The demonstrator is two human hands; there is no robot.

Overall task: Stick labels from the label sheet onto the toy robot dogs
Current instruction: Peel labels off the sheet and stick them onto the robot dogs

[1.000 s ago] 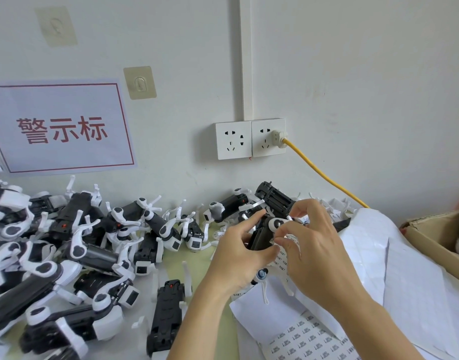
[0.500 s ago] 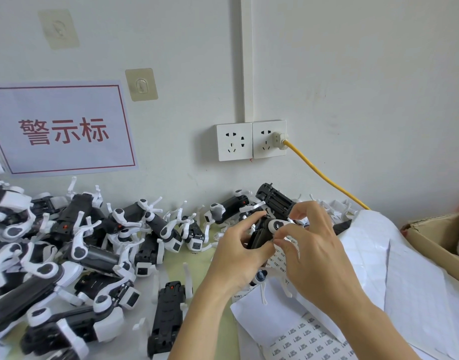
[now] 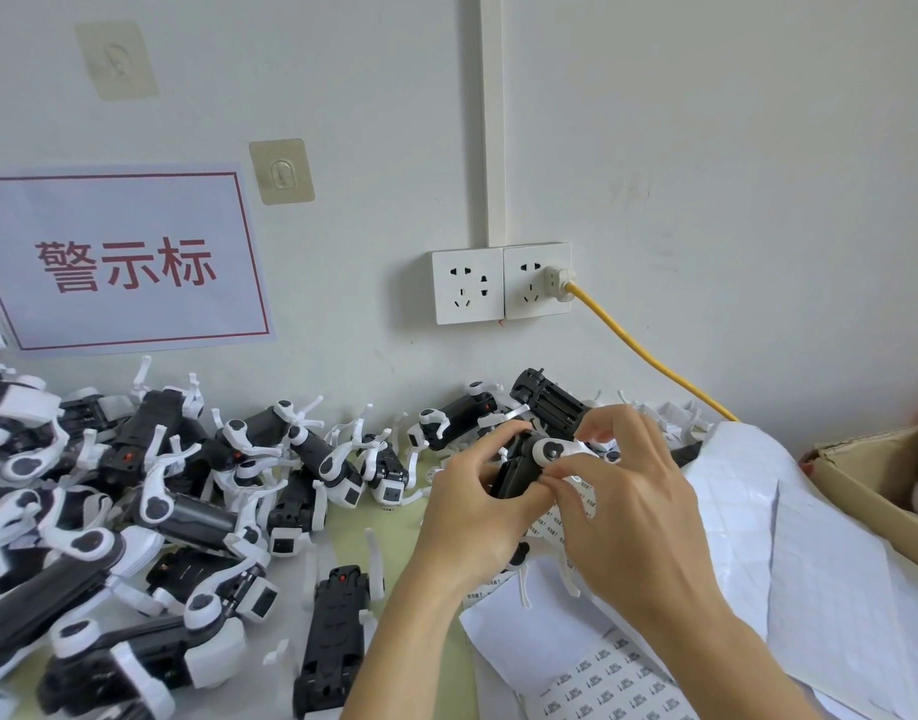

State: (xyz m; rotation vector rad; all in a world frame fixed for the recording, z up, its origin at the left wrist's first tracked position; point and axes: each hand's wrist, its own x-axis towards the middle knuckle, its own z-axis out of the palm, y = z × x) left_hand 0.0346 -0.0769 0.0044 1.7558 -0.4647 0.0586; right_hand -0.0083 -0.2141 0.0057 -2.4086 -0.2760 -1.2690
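Observation:
A black and white toy robot dog [image 3: 519, 467] is held up above the table's middle. My left hand [image 3: 472, 517] grips its black body from the left, thumb across the underside. My right hand [image 3: 628, 491] holds it from the right, its fingertips pinching at the dog's underside near a white leg joint. Whether a label sits under those fingertips is hidden. The label sheet [image 3: 607, 678] with rows of small printed labels lies below my hands at the bottom centre.
Many more toy robot dogs [image 3: 150, 506] are heaped over the left half of the table, one [image 3: 337, 636] lying right beside my left forearm. White backing sheets [image 3: 789, 553] pile up on the right. A cardboard box [image 3: 872, 475] stands far right. A yellow cable [image 3: 649, 356] runs from the wall socket.
Both hands keep hold of the same dog in nearly the same spot; the right fingertips have shifted slightly on its underside.

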